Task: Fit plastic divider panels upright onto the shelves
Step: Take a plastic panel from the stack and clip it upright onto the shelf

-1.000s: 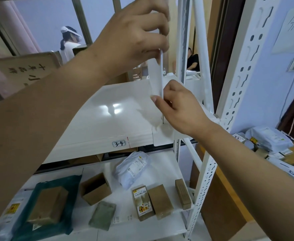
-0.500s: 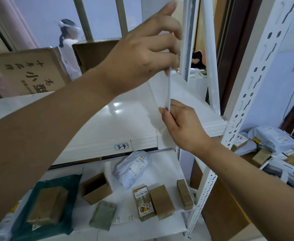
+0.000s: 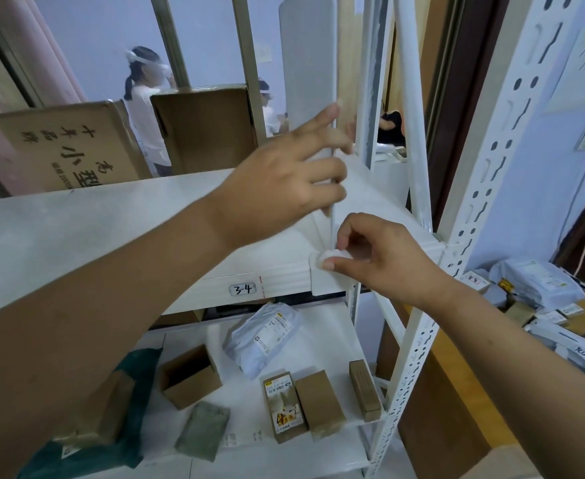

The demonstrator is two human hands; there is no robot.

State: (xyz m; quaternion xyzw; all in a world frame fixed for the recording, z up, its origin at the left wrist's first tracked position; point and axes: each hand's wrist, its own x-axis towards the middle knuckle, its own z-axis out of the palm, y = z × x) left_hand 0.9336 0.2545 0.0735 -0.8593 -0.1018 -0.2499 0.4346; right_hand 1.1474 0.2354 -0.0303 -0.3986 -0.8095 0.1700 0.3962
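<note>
Here the divider panel (image 3: 306,63) stands upright on the upper shelf (image 3: 77,229), long axis vertical, seen nearly edge-on near the shelf's right end. The left hand (image 3: 284,181) grips its near edge mid-height, fingers wrapped around it. The right hand (image 3: 370,254), lower and nearer the shelf's front lip, pinches a small white clip (image 3: 331,255) at the panel's foot, which probably needs pressing onto that lip.
</note>
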